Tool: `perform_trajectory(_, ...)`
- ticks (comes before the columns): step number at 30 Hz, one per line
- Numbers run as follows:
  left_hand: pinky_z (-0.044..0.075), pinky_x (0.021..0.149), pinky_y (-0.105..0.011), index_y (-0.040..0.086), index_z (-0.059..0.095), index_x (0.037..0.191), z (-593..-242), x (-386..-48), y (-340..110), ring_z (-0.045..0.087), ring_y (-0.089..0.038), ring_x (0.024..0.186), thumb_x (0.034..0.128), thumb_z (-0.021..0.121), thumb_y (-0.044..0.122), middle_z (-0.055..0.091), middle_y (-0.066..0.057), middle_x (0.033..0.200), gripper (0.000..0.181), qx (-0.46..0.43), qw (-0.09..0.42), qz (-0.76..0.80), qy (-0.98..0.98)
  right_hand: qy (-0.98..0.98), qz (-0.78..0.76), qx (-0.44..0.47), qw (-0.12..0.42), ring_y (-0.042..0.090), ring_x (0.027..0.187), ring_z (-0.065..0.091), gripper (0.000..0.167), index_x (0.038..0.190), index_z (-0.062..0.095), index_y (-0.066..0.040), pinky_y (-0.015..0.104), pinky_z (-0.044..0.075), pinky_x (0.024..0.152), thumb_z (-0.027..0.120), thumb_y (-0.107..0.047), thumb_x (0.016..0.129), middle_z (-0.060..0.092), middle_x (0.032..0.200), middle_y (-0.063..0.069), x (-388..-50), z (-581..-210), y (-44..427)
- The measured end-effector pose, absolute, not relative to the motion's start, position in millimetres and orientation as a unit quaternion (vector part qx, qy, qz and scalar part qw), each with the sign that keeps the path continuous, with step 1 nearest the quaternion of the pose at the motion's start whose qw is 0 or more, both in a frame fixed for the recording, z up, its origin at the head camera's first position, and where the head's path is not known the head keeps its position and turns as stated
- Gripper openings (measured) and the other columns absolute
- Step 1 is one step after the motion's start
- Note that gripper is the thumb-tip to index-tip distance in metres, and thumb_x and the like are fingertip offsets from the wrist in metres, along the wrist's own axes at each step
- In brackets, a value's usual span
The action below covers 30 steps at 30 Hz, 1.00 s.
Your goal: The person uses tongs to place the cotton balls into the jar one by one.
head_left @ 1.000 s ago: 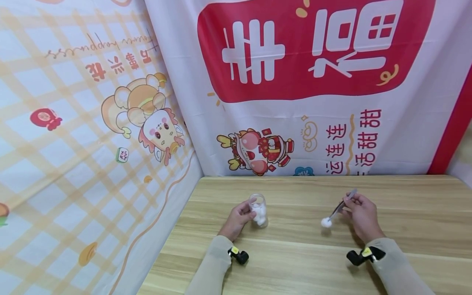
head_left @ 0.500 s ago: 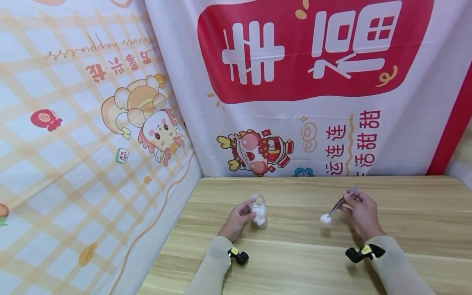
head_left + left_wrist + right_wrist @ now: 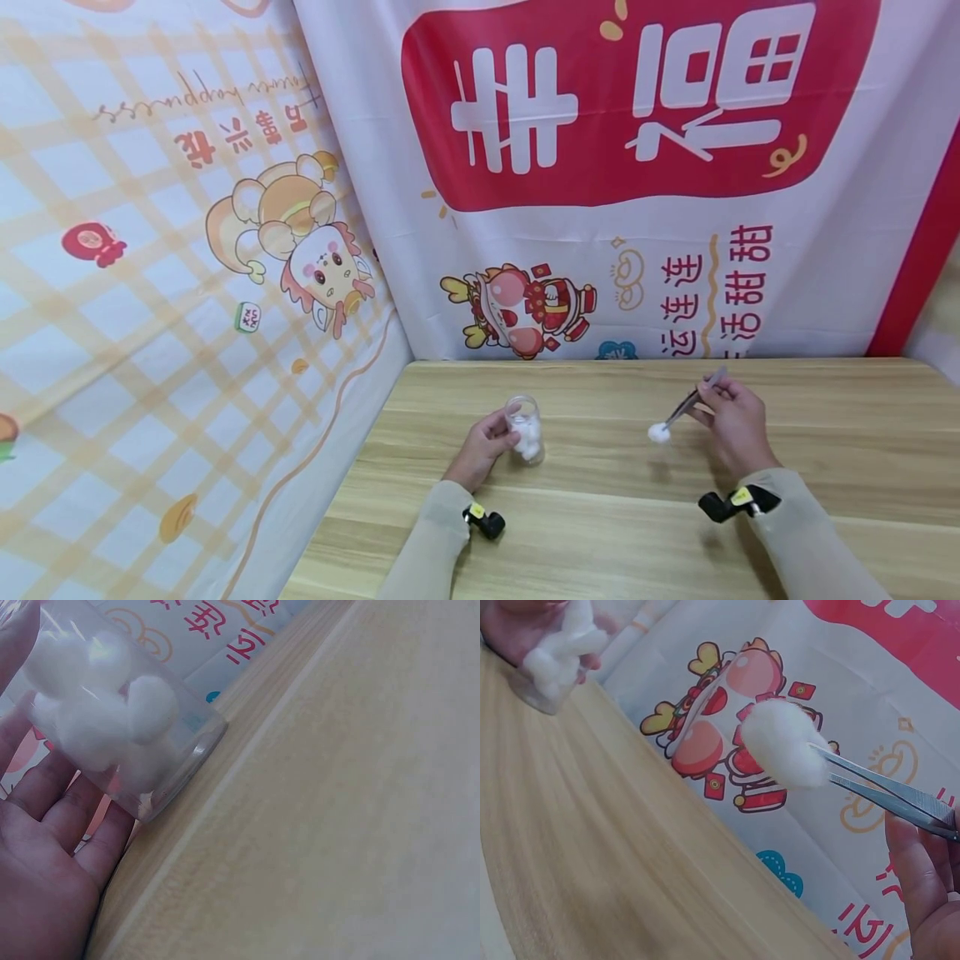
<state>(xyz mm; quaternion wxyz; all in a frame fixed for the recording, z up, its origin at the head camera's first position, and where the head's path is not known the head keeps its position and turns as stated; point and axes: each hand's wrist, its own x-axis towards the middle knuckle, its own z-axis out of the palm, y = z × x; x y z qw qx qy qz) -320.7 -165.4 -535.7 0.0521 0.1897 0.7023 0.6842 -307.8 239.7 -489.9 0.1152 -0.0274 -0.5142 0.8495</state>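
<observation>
My left hand [image 3: 483, 447] holds a clear jar [image 3: 527, 429] with its thumb and fingers around the side. Several white cotton balls [image 3: 97, 712] fill the lower part of the jar, whose top is uncovered. In my right hand [image 3: 738, 425] is a pair of metal tweezers [image 3: 889, 791], pinched between thumb and fingers. The tweezers' tips grip one cotton ball [image 3: 784, 744], raised above the table to the right of the jar.
Both hands work over a wood-grain table [image 3: 600, 533]. A printed white and red cloth [image 3: 637, 208] hangs behind it, and a checked cloth [image 3: 187, 333] runs along the left side. Each wrist bears a small black camera [image 3: 738, 502].
My right hand has lifted the tweezers and cotton ball slightly up and a little to the left. The left hand and jar stay in place.
</observation>
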Motion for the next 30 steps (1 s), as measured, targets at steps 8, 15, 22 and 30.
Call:
perform_trajectory(8,0.042,0.103,-0.032,0.014,0.05,0.142,-535.1,-319.5,-165.8,0.051,-0.023,0.125,0.0911,0.069,0.02,0.055,-0.01,0.137,0.055,0.182,0.055,0.685,0.703,-0.494,0.862,-0.014,0.111,0.013,0.093,0.059,0.021,0.11,0.056,0.0,0.034,0.055,0.081,0.064,-0.01,0.094,0.051,0.103,0.007,-310.2,-479.6,237.6)
perform_trajectory(15,0.042,0.103,-0.032,0.013,0.05,0.143,-535.3,-319.2,-165.6,0.051,-0.023,0.125,0.091,0.069,0.02,0.055,-0.01,0.136,0.056,0.179,0.057,0.685,0.704,-0.482,0.869,0.005,0.116,0.014,0.09,0.059,0.014,0.107,0.055,0.0,0.034,0.056,0.081,0.061,-0.006,0.095,0.053,0.097,0.006,-312.9,-471.2,232.7)
perform_trajectory(22,0.042,0.102,-0.032,0.012,0.05,0.142,-534.2,-318.1,-165.1,0.05,-0.024,0.126,0.0909,0.069,0.019,0.055,-0.011,0.137,0.055,0.179,0.058,0.689,0.7,-0.457,0.88,0.012,0.128,0.014,0.085,0.059,0.005,0.098,0.059,0.0,0.034,0.057,0.077,0.06,0.0,0.094,0.055,0.09,0.004,-314.9,-464.2,226.1)
perform_trajectory(30,0.042,0.102,-0.031,0.012,0.05,0.142,-534.4,-318.3,-165.3,0.05,-0.024,0.126,0.0907,0.07,0.02,0.054,-0.011,0.138,0.056,0.178,0.057,0.688,0.701,-0.479,0.87,0.005,0.121,0.015,0.088,0.059,0.005,0.093,0.055,-0.001,0.034,0.056,0.08,0.058,-0.003,0.096,0.053,0.096,0.005,-317.6,-455.2,220.4)
